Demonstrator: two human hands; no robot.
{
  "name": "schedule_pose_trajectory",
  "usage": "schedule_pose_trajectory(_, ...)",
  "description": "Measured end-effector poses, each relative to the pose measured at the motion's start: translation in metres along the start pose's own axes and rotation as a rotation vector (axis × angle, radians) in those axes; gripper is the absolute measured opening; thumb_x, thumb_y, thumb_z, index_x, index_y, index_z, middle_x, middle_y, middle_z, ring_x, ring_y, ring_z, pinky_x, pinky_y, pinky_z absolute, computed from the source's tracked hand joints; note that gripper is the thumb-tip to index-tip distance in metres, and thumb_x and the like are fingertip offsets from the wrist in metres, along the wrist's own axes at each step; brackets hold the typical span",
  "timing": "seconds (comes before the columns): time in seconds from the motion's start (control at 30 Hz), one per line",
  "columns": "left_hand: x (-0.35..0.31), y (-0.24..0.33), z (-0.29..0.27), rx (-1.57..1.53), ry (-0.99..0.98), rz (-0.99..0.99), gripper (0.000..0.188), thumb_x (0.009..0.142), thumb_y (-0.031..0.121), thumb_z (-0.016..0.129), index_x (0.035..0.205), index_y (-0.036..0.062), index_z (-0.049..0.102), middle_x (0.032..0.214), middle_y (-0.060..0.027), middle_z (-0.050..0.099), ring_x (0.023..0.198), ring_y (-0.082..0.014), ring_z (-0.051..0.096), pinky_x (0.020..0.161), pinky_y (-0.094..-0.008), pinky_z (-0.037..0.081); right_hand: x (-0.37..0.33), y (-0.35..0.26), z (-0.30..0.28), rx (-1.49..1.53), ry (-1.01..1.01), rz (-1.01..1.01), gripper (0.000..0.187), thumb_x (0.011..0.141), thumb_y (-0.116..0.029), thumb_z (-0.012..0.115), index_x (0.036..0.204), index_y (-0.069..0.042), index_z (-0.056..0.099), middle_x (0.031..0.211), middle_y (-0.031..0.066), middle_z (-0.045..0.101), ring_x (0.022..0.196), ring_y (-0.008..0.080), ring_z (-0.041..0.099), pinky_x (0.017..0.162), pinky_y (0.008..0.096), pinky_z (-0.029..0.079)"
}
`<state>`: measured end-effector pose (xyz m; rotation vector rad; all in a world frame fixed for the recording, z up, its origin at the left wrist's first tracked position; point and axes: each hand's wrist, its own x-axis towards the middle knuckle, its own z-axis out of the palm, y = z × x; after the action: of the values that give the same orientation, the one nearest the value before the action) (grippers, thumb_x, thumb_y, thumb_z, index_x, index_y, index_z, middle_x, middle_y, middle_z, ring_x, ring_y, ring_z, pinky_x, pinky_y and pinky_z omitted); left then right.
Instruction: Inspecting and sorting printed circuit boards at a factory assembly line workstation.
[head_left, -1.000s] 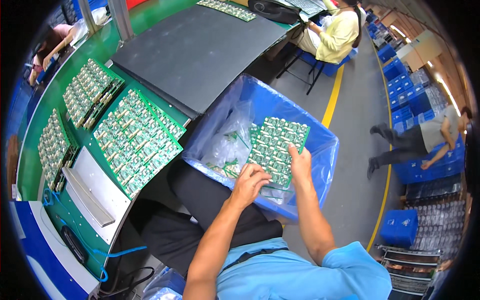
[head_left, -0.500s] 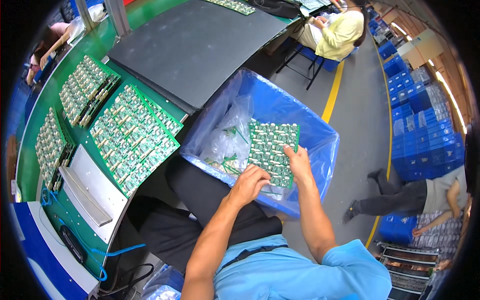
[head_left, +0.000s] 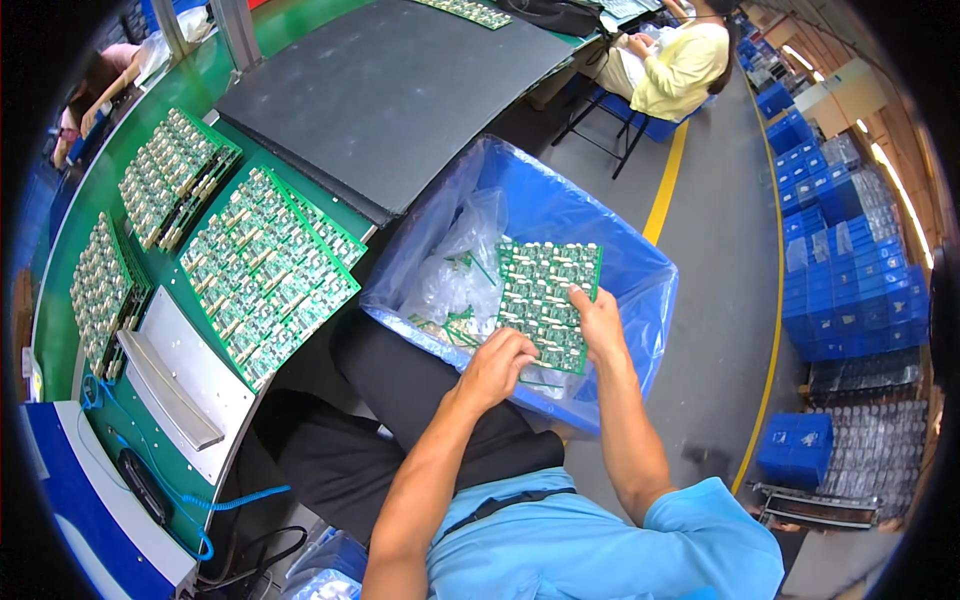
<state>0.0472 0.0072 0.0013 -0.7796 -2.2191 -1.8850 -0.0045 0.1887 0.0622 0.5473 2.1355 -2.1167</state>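
Note:
Over a blue bin (head_left: pixel 640 240) lined with clear plastic, I hold a green circuit board panel (head_left: pixel 545 285) covered in rows of small pale parts. My right hand (head_left: pixel 600 322) grips its right edge, thumb on the top face. At the lower left corner, the fingers of my left hand (head_left: pixel 498 365) are pinched on the panel's edge; their tips are partly hidden. Inside the bin, crumpled clear plastic (head_left: pixel 450 255) lies with thin green board strips (head_left: pixel 450 328) beneath and beside the panel.
On the green bench at left lie more board panels (head_left: pixel 265 275), some in stacks (head_left: pixel 170 180), and a black mat (head_left: pixel 390 100). A metal fixture (head_left: pixel 175 390) and coiled blue cord (head_left: pixel 235 497) are nearer. A seated person (head_left: pixel 680 70) is beyond the bin; blue crates (head_left: pixel 850 300) line the right.
The panel and both my hands have barely shifted. At the right, a walking person has moved down and mostly out of sight, uncovering a blue crate and stacked clear trays.

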Motion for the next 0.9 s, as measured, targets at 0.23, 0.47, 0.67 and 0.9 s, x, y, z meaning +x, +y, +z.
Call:
schedule_pose_trajectory(0.23, 0.003, 0.012, -0.001, 0.097, -0.057, 0.125, 0.020, 0.076, 0.004, 0.073, 0.092, 0.0071, 0.063, 0.091, -0.0085, 0.057, 0.089, -0.0307, 0.056, 0.079, -0.0406, 0.046, -0.004, -0.002, 0.008, -0.024, -0.014, 0.000, 0.022, 0.096, -0.013, 0.056, 0.107, 0.004, 0.065, 0.095, 0.0085, 0.070, 0.078, 0.0140, 0.065, 0.071, 0.0300, 0.052)
schedule_pose_trajectory(0.47, 0.003, 0.014, -0.001, -0.019, 0.023, 0.042, 0.014, 0.078, -0.001, 0.066, 0.090, 0.0043, 0.061, 0.088, -0.0121, 0.059, 0.085, -0.0323, 0.057, 0.077, -0.0413, 0.045, -0.003, 0.000, 0.009, -0.036, -0.020, -0.006, 0.021, 0.097, -0.013, 0.055, 0.107, 0.004, 0.065, 0.095, 0.0089, 0.070, 0.078, 0.0144, 0.065, 0.071, 0.0302, 0.053)
schedule_pose_trajectory(0.67, 0.004, 0.011, -0.001, 0.071, 0.119, 0.059, 0.015, 0.080, -0.003, 0.065, 0.093, 0.0029, 0.062, 0.089, -0.0135, 0.059, 0.086, -0.0340, 0.058, 0.078, -0.0413, 0.047, -0.002, -0.004, 0.006, 0.025, -0.032, -0.008, 0.022, 0.097, -0.013, 0.055, 0.108, 0.004, 0.064, 0.095, 0.0100, 0.070, 0.078, 0.0149, 0.066, 0.071, 0.0307, 0.054)
schedule_pose_trajectory(0.9, 0.003, 0.007, -0.001, 0.057, 0.410, -0.170, 0.011, 0.087, -0.003, 0.060, 0.097, 0.0006, 0.062, 0.092, -0.0136, 0.059, 0.081, -0.0283, 0.061, 0.071, -0.0359, 0.050, -0.002, -0.006, 0.002, 0.042, -0.030, -0.072, 0.023, 0.096, -0.014, 0.058, 0.110, 0.004, 0.064, 0.098, 0.0103, 0.070, 0.081, 0.0153, 0.066, 0.074, 0.0309, 0.054)
